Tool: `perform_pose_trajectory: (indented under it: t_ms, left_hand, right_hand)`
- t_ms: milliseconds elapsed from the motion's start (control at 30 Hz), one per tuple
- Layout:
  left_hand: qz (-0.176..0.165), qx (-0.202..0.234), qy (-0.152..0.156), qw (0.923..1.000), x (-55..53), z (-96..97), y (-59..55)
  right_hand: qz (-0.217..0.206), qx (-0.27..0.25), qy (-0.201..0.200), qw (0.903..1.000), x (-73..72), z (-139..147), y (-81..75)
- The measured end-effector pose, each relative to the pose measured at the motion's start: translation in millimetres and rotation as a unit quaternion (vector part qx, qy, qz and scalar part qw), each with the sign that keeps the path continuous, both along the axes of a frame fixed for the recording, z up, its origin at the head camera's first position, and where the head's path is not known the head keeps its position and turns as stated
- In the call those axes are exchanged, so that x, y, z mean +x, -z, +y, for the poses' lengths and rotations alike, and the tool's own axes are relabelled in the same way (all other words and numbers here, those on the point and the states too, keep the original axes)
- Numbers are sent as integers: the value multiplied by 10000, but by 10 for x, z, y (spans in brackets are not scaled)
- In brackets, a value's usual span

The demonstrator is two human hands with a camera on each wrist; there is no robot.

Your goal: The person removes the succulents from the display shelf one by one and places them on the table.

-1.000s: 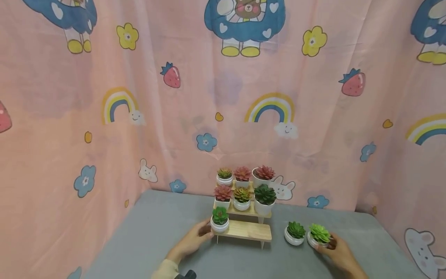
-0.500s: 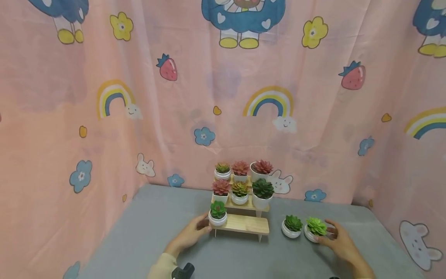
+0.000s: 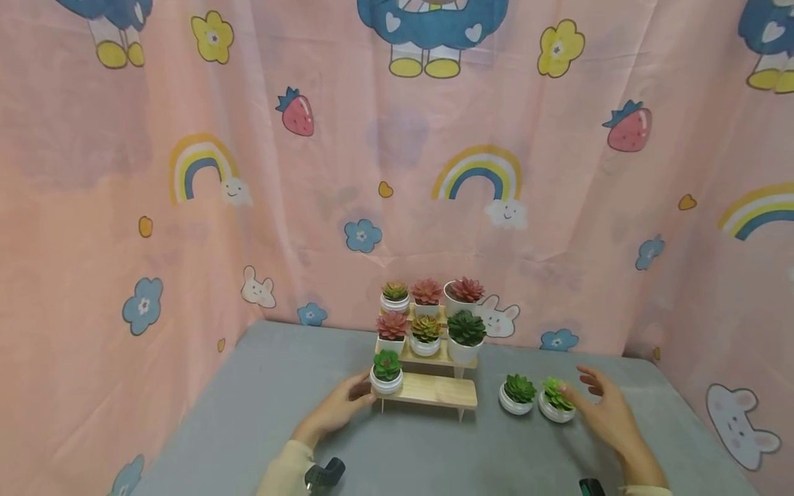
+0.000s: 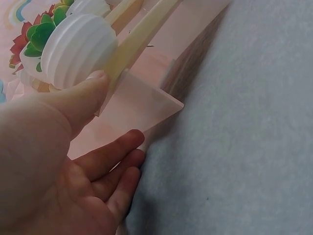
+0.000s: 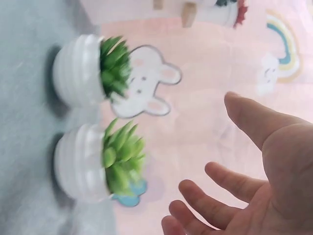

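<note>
A wooden tiered stand (image 3: 437, 391) holds small potted succulents. On the left end of its lowest board sits a green succulent in a ribbed white pot (image 3: 387, 381). My left hand (image 3: 338, 408) is at that end; its thumb (image 4: 93, 88) rests at the board's edge beside the pot, and its loosely bent fingers lie by the clear leg (image 4: 146, 100). To the right of the stand, a dark green succulent (image 3: 517, 395) and a light green succulent (image 3: 554, 401) stand side by side on the table. My right hand (image 3: 608, 412), fingers spread and holding nothing, hovers just right of the light green one.
The middle board carries a pink succulent (image 3: 392, 327), a yellow-green one (image 3: 426, 335) and a dark green one (image 3: 465, 336). Three more pots fill the top board. The grey table (image 3: 248, 393) ends at a pink patterned curtain (image 3: 335, 172) behind and at both sides.
My right hand has let go of the light green succulent's pot and lifted up off it, opening. My left hand stays at the stand. The head view has tilted slightly down.
</note>
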State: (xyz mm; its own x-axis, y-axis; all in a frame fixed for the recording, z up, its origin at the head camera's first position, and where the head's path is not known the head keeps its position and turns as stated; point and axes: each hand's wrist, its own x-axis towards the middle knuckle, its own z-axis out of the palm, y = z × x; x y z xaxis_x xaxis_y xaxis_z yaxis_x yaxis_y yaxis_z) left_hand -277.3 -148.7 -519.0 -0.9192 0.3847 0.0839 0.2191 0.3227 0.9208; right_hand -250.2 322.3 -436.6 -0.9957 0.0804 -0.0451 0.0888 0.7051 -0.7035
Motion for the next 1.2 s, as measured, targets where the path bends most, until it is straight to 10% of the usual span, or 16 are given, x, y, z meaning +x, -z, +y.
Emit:
perform_pose_trajectory:
  t_ms: [400,1200]
  left_hand:
    - [77,-121,125,9998,-21,-34,31]
    - [-54,-72,48,9999,-27,3,-30]
  right_hand:
    - [1242,-84,-48,9922,153,-449,-115]
    - [1209,-595,-1078,9850,115,-1342,91]
